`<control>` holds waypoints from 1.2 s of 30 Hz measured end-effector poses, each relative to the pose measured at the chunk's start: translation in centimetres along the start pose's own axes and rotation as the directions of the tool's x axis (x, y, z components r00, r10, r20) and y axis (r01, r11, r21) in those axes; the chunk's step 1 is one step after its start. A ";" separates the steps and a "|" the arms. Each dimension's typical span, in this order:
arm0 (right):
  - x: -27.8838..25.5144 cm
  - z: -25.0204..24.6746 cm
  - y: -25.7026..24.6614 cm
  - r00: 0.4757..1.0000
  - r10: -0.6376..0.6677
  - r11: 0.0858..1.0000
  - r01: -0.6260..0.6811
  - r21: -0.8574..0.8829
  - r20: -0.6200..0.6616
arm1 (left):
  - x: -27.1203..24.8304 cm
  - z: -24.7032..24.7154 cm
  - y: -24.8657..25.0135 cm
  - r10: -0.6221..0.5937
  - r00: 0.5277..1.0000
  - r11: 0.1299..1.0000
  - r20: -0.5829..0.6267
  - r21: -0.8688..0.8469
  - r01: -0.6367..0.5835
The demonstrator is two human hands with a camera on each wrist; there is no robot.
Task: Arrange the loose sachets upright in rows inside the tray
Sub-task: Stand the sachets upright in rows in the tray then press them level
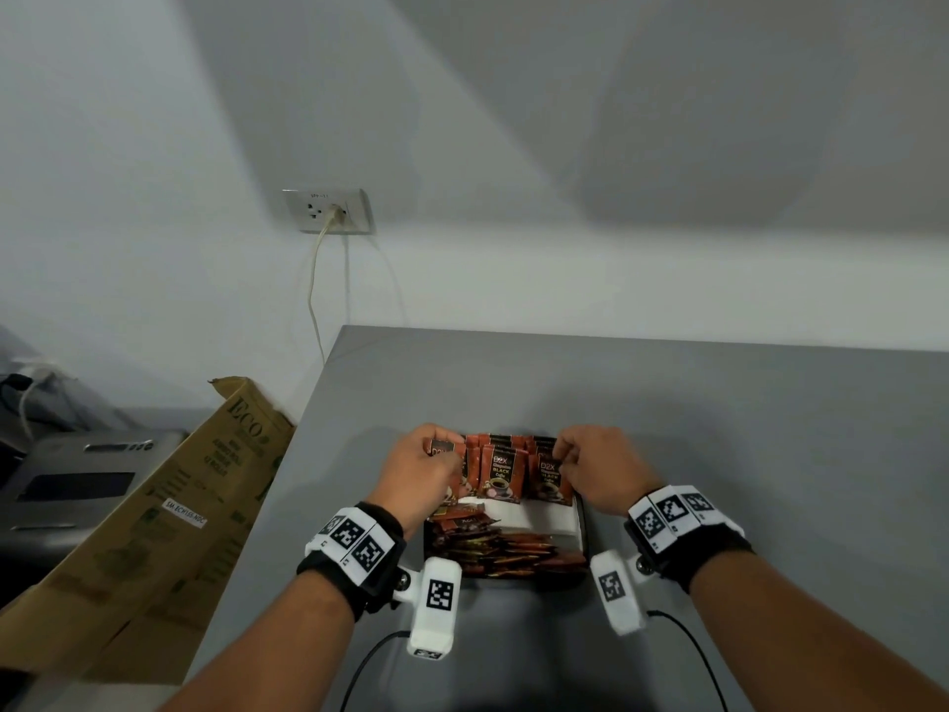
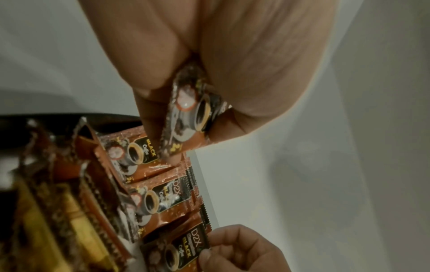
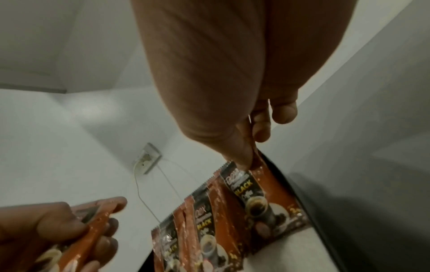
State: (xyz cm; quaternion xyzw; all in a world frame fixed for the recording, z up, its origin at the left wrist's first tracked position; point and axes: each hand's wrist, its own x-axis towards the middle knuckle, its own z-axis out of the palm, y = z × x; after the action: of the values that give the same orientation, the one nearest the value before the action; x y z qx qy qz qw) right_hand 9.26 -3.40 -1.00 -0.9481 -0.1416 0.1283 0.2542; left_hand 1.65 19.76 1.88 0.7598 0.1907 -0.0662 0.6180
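Observation:
A black tray (image 1: 581, 516) sits on the grey table. Orange-and-black coffee sachets (image 1: 500, 470) stand upright in rows at its far end; loose sachets (image 1: 503, 552) lie flat in a heap at its near end. My left hand (image 1: 429, 467) grips one sachet (image 2: 186, 117) at the left end of the standing rows, fingers curled round it. My right hand (image 1: 595, 462) pinches the top edge of the rightmost standing sachet (image 3: 263, 200) between thumb and fingertips (image 3: 242, 158). The left hand with its sachet (image 3: 76, 233) also shows in the right wrist view.
A cardboard box (image 1: 169, 511) leans against the table's left edge, with a grey machine (image 1: 77, 485) behind it. A wall socket (image 1: 328, 211) with a hanging cord is on the white wall beyond. Cables (image 1: 693, 655) run from the wrist cameras across the near table.

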 end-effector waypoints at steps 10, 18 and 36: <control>0.5 1.5 0.2 0.996 -0.018 0.999 0.014 -0.048 -0.086 | 0.0 0.2 -0.1 0.029 1.000 0.999 -0.009 0.017 -0.029; -1.5 -1.0 -2.7 0.978 -0.112 0.964 0.150 0.218 -0.179 | -0.4 1.0 0.7 0.128 0.989 0.990 0.076 0.042 -0.131; -0.9 0.8 -0.7 0.997 0.031 0.998 -0.028 -0.049 0.065 | -0.4 -1.7 -0.9 0.039 0.999 0.978 -0.032 0.204 -0.032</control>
State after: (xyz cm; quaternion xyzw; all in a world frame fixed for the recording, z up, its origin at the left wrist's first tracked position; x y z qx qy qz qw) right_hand 8.05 -2.72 -1.19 -0.9512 -0.1388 0.1598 0.2247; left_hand 0.74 21.46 1.56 0.8234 0.1803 -0.0608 0.5345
